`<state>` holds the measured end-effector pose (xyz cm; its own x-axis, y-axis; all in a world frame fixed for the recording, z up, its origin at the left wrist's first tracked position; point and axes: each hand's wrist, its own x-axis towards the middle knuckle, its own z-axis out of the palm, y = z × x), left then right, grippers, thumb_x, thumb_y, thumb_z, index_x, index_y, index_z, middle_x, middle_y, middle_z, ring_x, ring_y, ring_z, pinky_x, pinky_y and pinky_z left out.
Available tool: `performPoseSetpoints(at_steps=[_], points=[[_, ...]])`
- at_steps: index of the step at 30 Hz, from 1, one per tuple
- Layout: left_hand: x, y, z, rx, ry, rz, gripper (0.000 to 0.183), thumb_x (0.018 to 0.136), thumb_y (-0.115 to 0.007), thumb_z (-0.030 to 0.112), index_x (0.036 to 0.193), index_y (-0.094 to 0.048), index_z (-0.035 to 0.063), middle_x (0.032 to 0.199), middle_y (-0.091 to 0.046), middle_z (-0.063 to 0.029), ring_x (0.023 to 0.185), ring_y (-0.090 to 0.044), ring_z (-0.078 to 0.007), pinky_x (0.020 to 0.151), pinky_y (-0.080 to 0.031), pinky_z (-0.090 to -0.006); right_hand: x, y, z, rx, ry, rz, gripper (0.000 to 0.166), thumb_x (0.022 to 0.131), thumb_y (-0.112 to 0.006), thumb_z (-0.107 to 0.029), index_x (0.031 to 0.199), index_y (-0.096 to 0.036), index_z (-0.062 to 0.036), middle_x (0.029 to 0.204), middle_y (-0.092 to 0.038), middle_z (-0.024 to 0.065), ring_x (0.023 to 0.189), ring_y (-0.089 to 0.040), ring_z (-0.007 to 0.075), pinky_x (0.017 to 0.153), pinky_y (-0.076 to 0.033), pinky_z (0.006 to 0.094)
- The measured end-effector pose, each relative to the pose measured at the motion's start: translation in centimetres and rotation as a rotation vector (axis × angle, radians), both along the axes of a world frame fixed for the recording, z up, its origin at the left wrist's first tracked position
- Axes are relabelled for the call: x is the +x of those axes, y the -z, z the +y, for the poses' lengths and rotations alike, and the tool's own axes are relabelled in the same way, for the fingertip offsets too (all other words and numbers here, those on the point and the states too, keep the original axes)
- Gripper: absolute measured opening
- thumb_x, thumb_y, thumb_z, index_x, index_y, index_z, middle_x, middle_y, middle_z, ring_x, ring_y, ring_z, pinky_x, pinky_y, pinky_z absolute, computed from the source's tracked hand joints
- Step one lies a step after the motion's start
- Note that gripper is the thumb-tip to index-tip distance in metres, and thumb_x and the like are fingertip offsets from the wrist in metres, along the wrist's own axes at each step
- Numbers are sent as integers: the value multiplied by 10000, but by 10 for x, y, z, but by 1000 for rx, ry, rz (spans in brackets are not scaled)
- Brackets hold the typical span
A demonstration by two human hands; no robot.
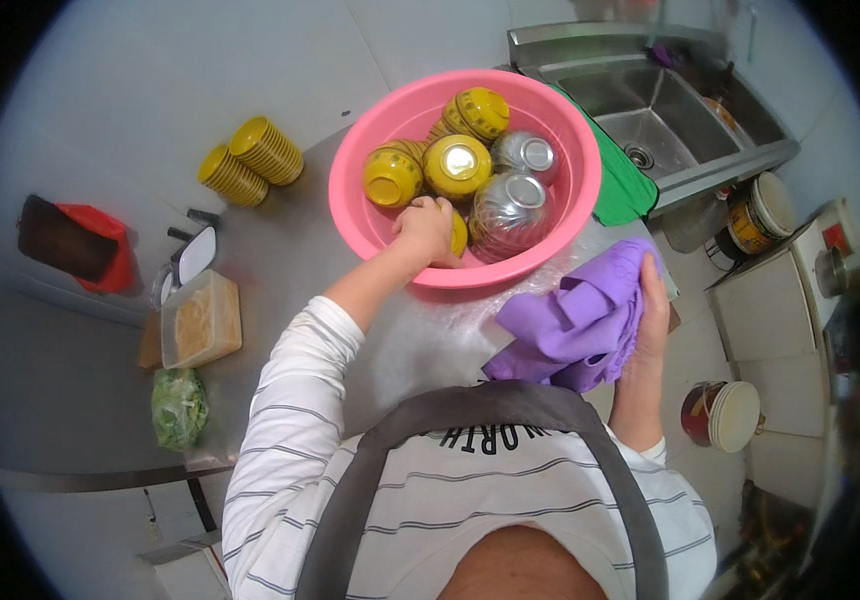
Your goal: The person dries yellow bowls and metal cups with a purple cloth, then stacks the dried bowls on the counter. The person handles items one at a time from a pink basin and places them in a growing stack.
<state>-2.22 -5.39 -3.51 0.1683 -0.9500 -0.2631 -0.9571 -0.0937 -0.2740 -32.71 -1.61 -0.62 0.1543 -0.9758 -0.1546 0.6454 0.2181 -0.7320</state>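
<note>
My left hand (424, 231) reaches over the near rim of a pink plastic basin (355, 217) and grips a yellow bowl (459, 234) inside it, partly hidden by the fingers. Other yellow bowls (392, 178) with dark patterned bands lie in nested stacks, bottoms outward. To their right are stacked silvery metal bowls (514, 210) with swirled sides, also upside down. A crumpled purple cloth (580, 322) is held in my right hand (651, 315), to the right of the basin's near side.
Two stacks of yellow bowls (265, 150) stand by the wall on the steel table (400, 345). A plastic food container (201, 319) and bagged green vegetables (178, 409) sit left. A green cloth (617, 187) lies beside the steel sink (647, 120). Buckets (730, 416) stand at right.
</note>
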Motion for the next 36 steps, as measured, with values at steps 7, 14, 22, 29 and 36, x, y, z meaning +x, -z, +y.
performPoseSetpoints(at_steps=[7,14,22,29,36], points=[[7,9,-11,-21,36,50,938,542,-816,505,1222,-448,-28,1150,-537,-237,1078,-571,-372,868,-517,-439,-9,11,-23,7,-138,30,246,946,-579,-214,1080,-623,-12,981,-653,54,870,-629,125,781,-495,275],[47,-10,-12,-111,-143,499,869,552,-806,471,1205,-529,-32,1124,-596,-263,1046,-609,-376,889,-506,-414,-13,18,-51,-9,-280,21,278,940,-574,-214,1102,-617,7,995,-660,70,871,-639,146,804,-500,283],[80,-52,40,-202,-411,2038,694,806,-637,228,1418,-371,37,1310,-542,-135,1158,-577,-279,928,-500,-425,11,12,-68,82,-355,-166,298,909,-594,-186,1137,-607,6,1051,-656,96,969,-630,171,869,-489,301],[-41,-61,64,-374,-151,2312,752,792,-575,178,1461,-261,39,1450,-376,-159,1335,-410,-275,1102,-354,-428,112,-21,-54,-153,-339,-131,447,924,-576,-183,1312,-448,-3,1180,-589,108,1068,-577,194,937,-447,317],[-55,-48,90,-696,-287,2037,858,723,-773,329,1404,-352,19,1337,-486,-122,1266,-474,-236,1067,-385,-373,128,-10,-14,-538,-599,82,717,834,-698,-246,1364,-309,41,1266,-449,246,1174,-491,312,991,-392,414]])
